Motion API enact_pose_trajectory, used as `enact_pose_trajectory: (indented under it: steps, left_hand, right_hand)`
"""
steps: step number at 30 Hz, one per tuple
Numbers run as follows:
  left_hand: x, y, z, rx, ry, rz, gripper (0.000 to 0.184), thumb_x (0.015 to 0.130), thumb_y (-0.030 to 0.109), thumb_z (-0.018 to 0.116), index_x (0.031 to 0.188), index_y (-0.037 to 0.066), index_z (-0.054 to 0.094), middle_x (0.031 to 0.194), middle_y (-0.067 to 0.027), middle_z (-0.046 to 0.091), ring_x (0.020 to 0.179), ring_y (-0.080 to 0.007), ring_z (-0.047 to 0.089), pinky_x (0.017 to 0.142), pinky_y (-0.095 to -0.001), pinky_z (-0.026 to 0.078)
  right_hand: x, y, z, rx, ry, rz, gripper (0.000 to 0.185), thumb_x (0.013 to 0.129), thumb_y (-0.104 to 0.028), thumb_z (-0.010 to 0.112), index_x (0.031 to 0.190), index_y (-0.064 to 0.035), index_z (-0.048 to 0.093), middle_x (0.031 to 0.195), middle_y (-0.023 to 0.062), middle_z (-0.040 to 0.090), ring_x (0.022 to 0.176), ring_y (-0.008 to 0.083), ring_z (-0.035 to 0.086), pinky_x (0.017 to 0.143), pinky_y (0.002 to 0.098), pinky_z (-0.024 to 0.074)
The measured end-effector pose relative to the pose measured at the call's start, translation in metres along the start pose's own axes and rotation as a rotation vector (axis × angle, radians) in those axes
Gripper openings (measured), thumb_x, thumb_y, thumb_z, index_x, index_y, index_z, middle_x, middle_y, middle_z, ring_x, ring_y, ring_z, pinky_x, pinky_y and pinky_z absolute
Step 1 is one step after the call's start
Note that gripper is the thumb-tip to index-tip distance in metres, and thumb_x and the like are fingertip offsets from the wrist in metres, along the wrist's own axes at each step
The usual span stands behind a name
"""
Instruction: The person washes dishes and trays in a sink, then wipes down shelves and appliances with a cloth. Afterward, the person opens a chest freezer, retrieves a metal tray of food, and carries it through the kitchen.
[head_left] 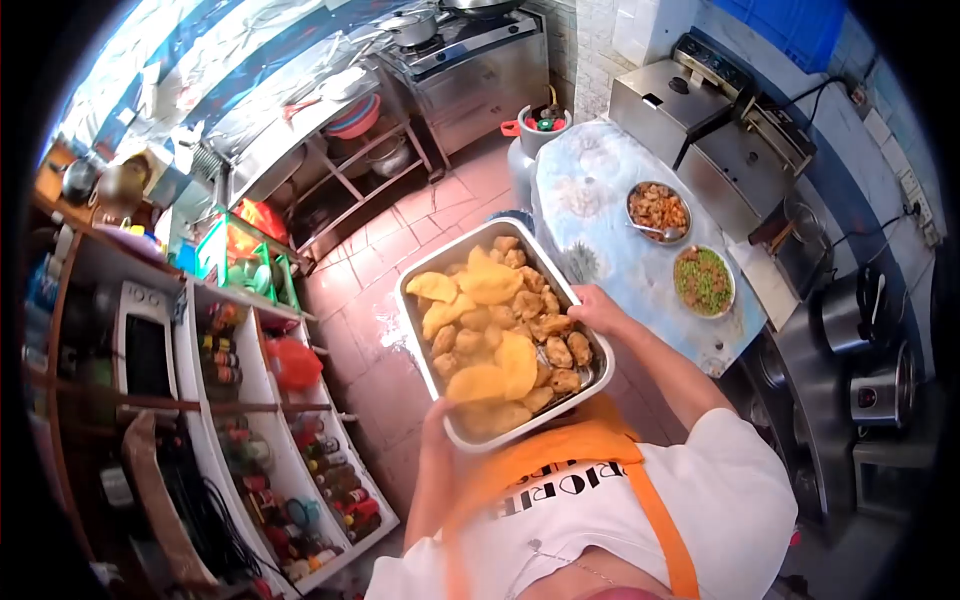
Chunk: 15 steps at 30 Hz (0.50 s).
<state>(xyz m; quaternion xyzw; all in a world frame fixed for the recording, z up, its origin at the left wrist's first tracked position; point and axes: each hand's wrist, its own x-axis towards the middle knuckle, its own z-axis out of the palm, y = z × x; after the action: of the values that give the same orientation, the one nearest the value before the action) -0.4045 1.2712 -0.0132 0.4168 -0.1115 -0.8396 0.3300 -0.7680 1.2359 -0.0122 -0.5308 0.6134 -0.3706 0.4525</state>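
Note:
A white rectangular tray (pixel 408 325) is held in front of the orange apron, above the tiled floor. In it lie fried golden-brown pieces (pixel 478 338) and several flat yellow crisps (pixel 490 280). My right hand (pixel 594 308) grips the tray's right rim, fingers partly hidden beneath it. At the lower left corner of the tray, my left hand (pixel 438 420) is closed on the rim, most of its fingers out of sight. Beyond the right hand, a plate of browned food pieces (pixel 658 210) and a plate with green peas or chopped greens (pixel 704 281) rest on the light blue table.
The blue-white table (pixel 590 180) stands at the right, with metal fryers (pixel 690 110) behind it. A gas cylinder (pixel 545 130) is at its far corner. Shelves of bottles (pixel 335 470) line the left. A stove (pixel 480 80) and a steel counter (pixel 290 130) stand at the back.

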Motion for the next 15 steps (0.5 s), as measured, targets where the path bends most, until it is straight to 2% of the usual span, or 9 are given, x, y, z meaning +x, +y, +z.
enact_pose_trajectory:
  steps: [2, 3, 4, 8, 9, 10, 12, 13, 15]
  left_hand:
    - [0.066, 0.019, -0.007, 0.057, -0.086, -0.001, 0.049, 0.075, 0.013, 0.053, 0.12, -0.007, 0.049, 0.114, -0.0196, 0.058, 0.103, -0.0321, 0.058, 0.093, -0.0413, 0.047]
    - [0.077, 0.037, 0.026, 0.099, -0.015, -0.002, 0.049, 0.074, 0.01, 0.054, 0.12, -0.007, 0.048, 0.113, -0.0184, 0.058, 0.102, -0.0309, 0.058, 0.093, -0.0402, 0.048]
    - [0.116, 0.05, 0.029, 0.182, -0.059, -0.056, 0.049, 0.074, 0.009, 0.055, 0.119, -0.007, 0.049, 0.113, -0.0177, 0.059, 0.102, -0.0297, 0.059, 0.092, -0.0396, 0.048]
    - [0.245, 0.084, 0.083, 0.394, -0.187, -0.149, 0.05, 0.07, 0.005, 0.056, 0.118, -0.007, 0.051, 0.112, -0.0163, 0.06, 0.102, -0.0268, 0.059, 0.092, -0.0368, 0.048]
    - [0.265, 0.089, 0.111, 0.369, -0.221, -0.057, 0.052, 0.069, 0.003, 0.056, 0.12, -0.006, 0.05, 0.113, -0.0155, 0.06, 0.103, -0.0268, 0.059, 0.092, -0.0369, 0.048]
    - [0.289, 0.098, 0.145, 0.35, -0.263, 0.043, 0.054, 0.068, 0.0, 0.056, 0.121, -0.006, 0.049, 0.114, -0.0147, 0.059, 0.104, -0.0269, 0.058, 0.093, -0.037, 0.048]
    - [0.38, 0.099, 0.13, 0.572, -0.2, -0.066, 0.059, 0.067, -0.001, 0.055, 0.126, -0.004, 0.045, 0.118, -0.014, 0.057, 0.106, -0.0272, 0.057, 0.094, -0.0378, 0.047]
    - [0.401, 0.104, 0.151, 0.519, -0.267, -0.031, 0.063, 0.067, -0.002, 0.054, 0.128, -0.002, 0.042, 0.12, -0.0139, 0.055, 0.108, -0.0272, 0.056, 0.095, -0.038, 0.046]
    - [0.443, 0.117, 0.19, 0.614, -0.224, -0.009, 0.066, 0.067, -0.002, 0.053, 0.131, -0.002, 0.038, 0.122, -0.0136, 0.053, 0.11, -0.0275, 0.054, 0.095, -0.0358, 0.044]
  right_hand:
    - [0.029, -0.013, -0.032, -0.094, 0.064, -0.015, 0.029, 0.067, -0.011, 0.055, 0.092, 0.0032, 0.062, 0.073, 0.0057, 0.061, 0.07, 0.0134, 0.055, 0.066, 0.0287, 0.0463]
    - [0.052, 0.0, -0.047, -0.077, 0.085, 0.0, 0.03, 0.066, -0.011, 0.055, 0.091, 0.0037, 0.062, 0.072, 0.0078, 0.061, 0.069, 0.0136, 0.055, 0.065, 0.0293, 0.0469]
    - [0.07, 0.003, -0.066, -0.155, 0.11, 0.014, 0.032, 0.068, -0.014, 0.056, 0.095, 0.0022, 0.062, 0.074, 0.0181, 0.064, 0.069, 0.0197, 0.06, 0.067, 0.034, 0.0486]
    - [0.157, 0.027, -0.149, -0.174, 0.156, 0.047, 0.034, 0.069, -0.013, 0.054, 0.098, 0.0029, 0.062, 0.075, 0.018, 0.064, 0.07, 0.0191, 0.06, 0.067, 0.0341, 0.0484]
    - [0.18, 0.02, -0.173, -0.173, 0.115, 0.059, 0.034, 0.069, -0.012, 0.054, 0.099, 0.0034, 0.061, 0.077, 0.0179, 0.065, 0.072, 0.0192, 0.06, 0.069, 0.0333, 0.0487]
    - [0.204, 0.015, -0.19, -0.124, 0.192, -0.044, 0.035, 0.069, -0.011, 0.054, 0.099, 0.0037, 0.061, 0.078, 0.0172, 0.065, 0.072, 0.0195, 0.061, 0.072, 0.033, 0.049]
    - [0.26, 0.031, -0.237, -0.2, 0.105, 0.051, 0.035, 0.069, -0.011, 0.054, 0.1, 0.0032, 0.061, 0.08, 0.0163, 0.066, 0.074, 0.0189, 0.061, 0.074, 0.0327, 0.049]
    - [0.285, 0.034, -0.257, -0.225, 0.098, 0.059, 0.035, 0.069, -0.011, 0.054, 0.1, 0.0028, 0.061, 0.081, 0.0161, 0.066, 0.075, 0.0189, 0.061, 0.074, 0.0326, 0.049]
    - [0.335, 0.041, -0.3, -0.352, 0.051, 0.05, 0.036, 0.068, -0.011, 0.054, 0.101, 0.0015, 0.061, 0.083, 0.0156, 0.066, 0.077, 0.0194, 0.062, 0.074, 0.0326, 0.0488]
